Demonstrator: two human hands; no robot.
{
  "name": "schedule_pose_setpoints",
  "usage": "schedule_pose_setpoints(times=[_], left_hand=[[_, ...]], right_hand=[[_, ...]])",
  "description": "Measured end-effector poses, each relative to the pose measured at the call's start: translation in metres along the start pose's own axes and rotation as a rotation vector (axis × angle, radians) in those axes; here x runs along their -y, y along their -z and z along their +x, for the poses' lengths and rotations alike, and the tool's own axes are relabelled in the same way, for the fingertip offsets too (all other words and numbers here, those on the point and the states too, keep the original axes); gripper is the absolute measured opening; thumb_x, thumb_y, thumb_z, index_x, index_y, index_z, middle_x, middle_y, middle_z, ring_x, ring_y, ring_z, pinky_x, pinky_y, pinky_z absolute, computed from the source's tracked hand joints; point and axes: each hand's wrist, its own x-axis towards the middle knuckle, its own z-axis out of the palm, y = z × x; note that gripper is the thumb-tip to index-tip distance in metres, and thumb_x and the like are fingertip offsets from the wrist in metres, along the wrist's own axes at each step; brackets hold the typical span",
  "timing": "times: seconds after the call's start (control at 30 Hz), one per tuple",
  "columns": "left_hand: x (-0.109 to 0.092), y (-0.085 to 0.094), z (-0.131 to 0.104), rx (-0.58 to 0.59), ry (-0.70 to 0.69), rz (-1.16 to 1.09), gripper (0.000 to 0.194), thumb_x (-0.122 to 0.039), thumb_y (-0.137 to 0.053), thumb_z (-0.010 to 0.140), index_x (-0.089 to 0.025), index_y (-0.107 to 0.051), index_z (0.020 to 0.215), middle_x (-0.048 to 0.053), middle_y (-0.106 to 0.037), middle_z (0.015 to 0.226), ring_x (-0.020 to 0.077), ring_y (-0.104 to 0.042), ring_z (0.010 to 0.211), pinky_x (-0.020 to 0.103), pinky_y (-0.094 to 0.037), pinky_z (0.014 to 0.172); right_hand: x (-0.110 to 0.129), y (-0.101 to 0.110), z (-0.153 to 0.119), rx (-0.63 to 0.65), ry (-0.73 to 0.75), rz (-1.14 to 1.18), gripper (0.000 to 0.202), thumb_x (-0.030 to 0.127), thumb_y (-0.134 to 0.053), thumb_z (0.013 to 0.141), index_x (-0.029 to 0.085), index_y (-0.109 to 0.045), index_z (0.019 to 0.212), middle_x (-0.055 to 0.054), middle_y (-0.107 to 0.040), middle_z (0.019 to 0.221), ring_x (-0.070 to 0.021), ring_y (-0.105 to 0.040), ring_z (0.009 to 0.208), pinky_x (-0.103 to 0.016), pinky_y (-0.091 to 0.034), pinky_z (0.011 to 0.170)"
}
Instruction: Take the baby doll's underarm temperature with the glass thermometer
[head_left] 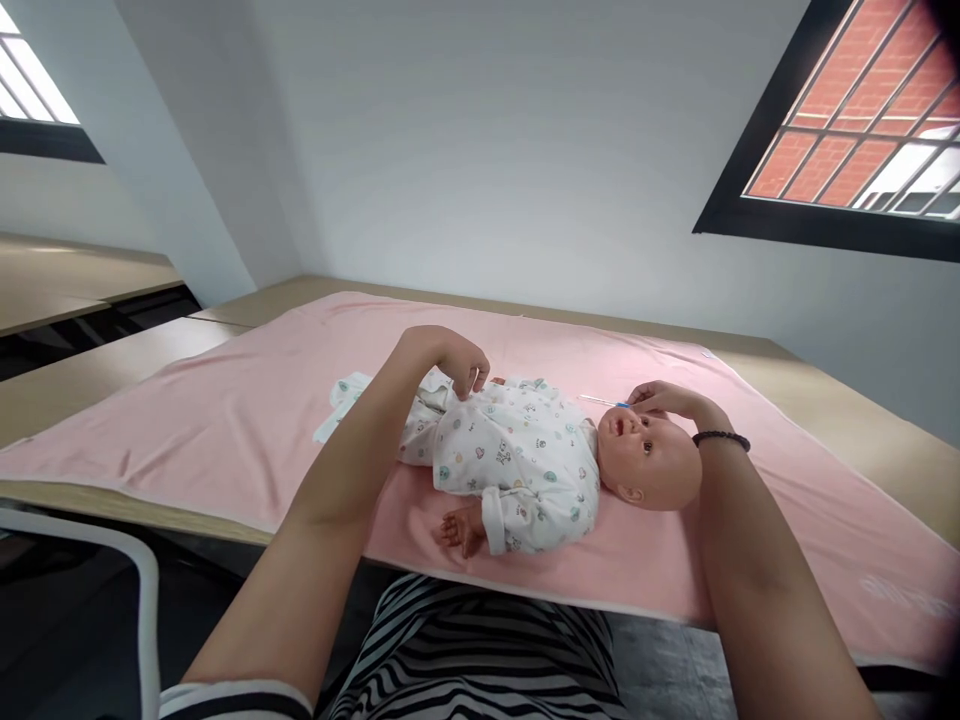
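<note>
A baby doll (pixel 651 465) lies on its back on a pink blanket (pixel 247 430), its head to the right. It wears a white shirt (pixel 517 450) printed with small figures. My left hand (pixel 461 365) is over the doll's waist, fingers curled down and closed at the shirt's upper edge; the exact fingertip contact is partly hidden. Beside the far side of the doll's head, my right hand (pixel 654 397) is closed on the blue end of a thin white thermometer (pixel 600 401), which points left above the doll's neck. The head hides part of that hand.
The blanket covers most of a wooden table (pixel 817 390) against a grey-white wall (pixel 487 150). A barred window (pixel 855 120) is at the upper right. A white curved tube (pixel 142 570) stands at the lower left. More tables (pixel 67 270) are farther left.
</note>
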Motion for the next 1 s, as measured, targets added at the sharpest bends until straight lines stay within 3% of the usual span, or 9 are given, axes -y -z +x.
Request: schedule_pose_setpoints(times=[0.13,0.27,0.3,0.33,0.4,0.47,0.53,0.77,1.0], left_hand=[[0.008,-0.001,0.013,-0.128,-0.023,0.041,0.045,-0.026,-0.070,0.067,-0.028,-0.068,0.112,0.004,-0.071,0.116,0.0276,-0.064,0.096,0.032,-0.046,0.073],[0.014,-0.006,0.043,-0.583,-0.244,0.047,0.036,-0.020,-0.052,0.084,-0.021,-0.063,0.117,0.007,-0.069,0.119,0.0229,-0.063,0.103,0.030,-0.047,0.081],[0.015,-0.008,0.051,-0.637,-0.270,0.037,0.035,-0.020,-0.049,0.086,-0.019,-0.063,0.119,0.008,-0.069,0.119,0.0223,-0.063,0.104,0.029,-0.047,0.083],[0.016,-0.011,0.058,-0.631,-0.260,0.028,0.035,-0.021,-0.048,0.087,-0.019,-0.063,0.119,0.009,-0.069,0.119,0.0223,-0.063,0.104,0.029,-0.048,0.083],[0.019,-0.016,0.069,-0.475,-0.231,0.010,0.034,-0.028,-0.054,0.086,-0.020,-0.065,0.117,0.009,-0.069,0.120,0.0229,-0.064,0.101,0.029,-0.049,0.079],[0.021,-0.021,0.076,-0.303,-0.219,-0.005,0.035,-0.034,-0.061,0.080,-0.023,-0.068,0.112,0.008,-0.070,0.119,0.0238,-0.065,0.098,0.029,-0.050,0.077],[0.023,-0.024,0.079,-0.216,-0.206,-0.037,0.037,-0.038,-0.066,0.074,-0.026,-0.071,0.109,0.007,-0.071,0.115,0.0239,-0.066,0.095,0.030,-0.051,0.077],[0.025,-0.036,0.094,-0.378,-0.219,-0.246,0.032,-0.032,-0.073,0.058,-0.023,-0.072,0.088,0.007,-0.071,0.090,0.0236,-0.063,0.081,0.033,-0.048,0.077],[0.027,-0.048,0.097,-0.397,-0.329,-0.384,0.016,-0.026,-0.072,0.055,-0.025,-0.061,0.067,0.002,-0.063,0.073,0.0250,-0.057,0.072,0.039,-0.044,0.074]], right_hand=[[0.003,0.000,-0.003,-0.012,0.005,-0.009,0.031,0.043,-0.081,0.060,0.022,-0.070,0.080,-0.007,-0.075,0.090,-0.0253,-0.068,0.086,-0.034,-0.055,0.079],[0.007,-0.002,-0.007,-0.040,0.008,-0.027,0.029,0.044,-0.081,0.062,0.021,-0.070,0.077,-0.006,-0.075,0.086,-0.0247,-0.068,0.084,-0.032,-0.055,0.075],[0.008,-0.002,-0.008,-0.050,0.007,-0.034,0.028,0.043,-0.081,0.063,0.021,-0.070,0.077,-0.006,-0.074,0.086,-0.0240,-0.068,0.083,-0.032,-0.055,0.074],[0.009,-0.003,-0.009,-0.059,0.005,-0.041,0.026,0.042,-0.081,0.065,0.021,-0.070,0.076,-0.005,-0.074,0.086,-0.0232,-0.068,0.081,-0.031,-0.055,0.073],[0.010,-0.005,-0.011,-0.073,-0.001,-0.057,0.025,0.041,-0.080,0.074,0.019,-0.071,0.082,-0.005,-0.074,0.091,-0.0211,-0.067,0.081,-0.031,-0.056,0.073],[0.011,-0.007,-0.010,-0.075,-0.007,-0.068,0.026,0.041,-0.071,0.089,0.018,-0.071,0.099,-0.006,-0.071,0.105,-0.0195,-0.067,0.088,-0.033,-0.057,0.078],[0.012,-0.008,-0.008,-0.058,-0.015,-0.071,0.028,0.039,-0.060,0.099,0.018,-0.066,0.116,-0.008,-0.066,0.120,-0.0198,-0.065,0.099,-0.037,-0.057,0.086],[0.012,-0.006,-0.003,0.012,-0.057,-0.065,0.029,0.039,-0.058,0.100,0.021,-0.065,0.122,-0.008,-0.062,0.129,-0.0225,-0.063,0.108,-0.040,-0.056,0.092],[0.010,-0.008,-0.009,-0.019,-0.071,-0.061,0.030,0.038,-0.059,0.100,0.020,-0.064,0.123,-0.009,-0.062,0.129,-0.0224,-0.063,0.108,-0.041,-0.056,0.092]])
